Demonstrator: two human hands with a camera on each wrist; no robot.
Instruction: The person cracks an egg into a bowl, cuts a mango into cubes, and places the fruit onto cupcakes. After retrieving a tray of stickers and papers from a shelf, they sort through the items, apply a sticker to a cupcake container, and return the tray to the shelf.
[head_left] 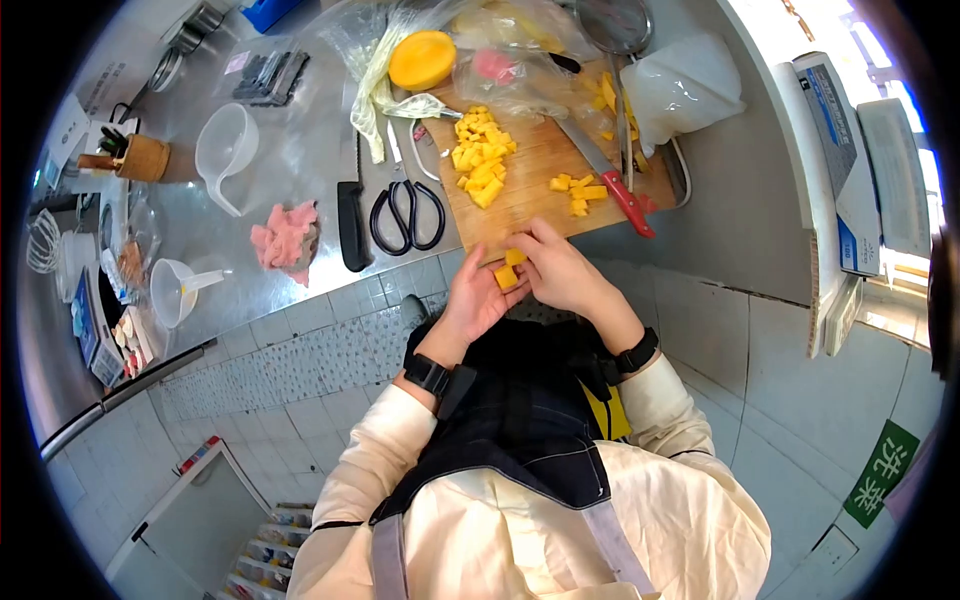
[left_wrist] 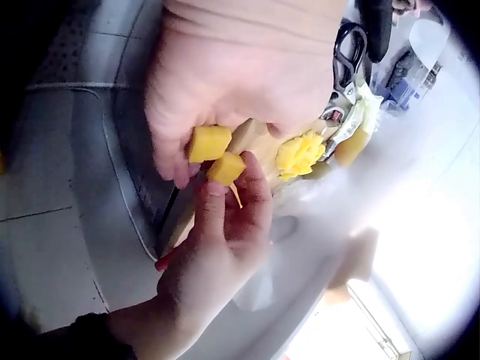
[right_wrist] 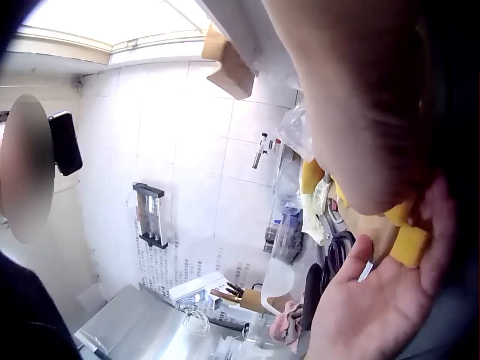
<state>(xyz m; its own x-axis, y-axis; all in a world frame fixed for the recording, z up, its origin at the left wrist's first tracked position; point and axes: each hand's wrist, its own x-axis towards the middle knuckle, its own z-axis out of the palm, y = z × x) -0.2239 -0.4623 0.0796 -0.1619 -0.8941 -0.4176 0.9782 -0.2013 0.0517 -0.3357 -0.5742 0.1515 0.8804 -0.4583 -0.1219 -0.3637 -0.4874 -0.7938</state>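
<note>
The left hand (head_left: 478,300) is lying palm up just off the near edge of a pale brown wooden cutting board (head_left: 528,170), its fingers extended and loosely relaxed rather than gripping, and a bright yellow block-shaped piece of fruit (head_left: 505,276) is resting on them. The right hand (head_left: 565,270) is reaching over from the other side, its thumb and fingers closing narrowly on a smaller yellow cube of fruit (head_left: 515,257), which it is holding right beside the block. On the board, a loose heap of diced yellow fruit (head_left: 482,160) is lying toward the left, and a smaller cluster of yellow fruit pieces (head_left: 578,190) is sitting toward the right, near a long steel knife with a red handle (head_left: 613,185), whose handle is pointing toward the person. A large, rounded orange-yellow piece of fruit (head_left: 422,60) is resting beyond the heap. Left of the board, scissors with black looped handles (head_left: 412,215) and a black-handled knife (head_left: 350,220) are lying on the steel table (head_left: 310,150), and a crumpled pink cloth (head_left: 285,238) is lying farther left.
</note>
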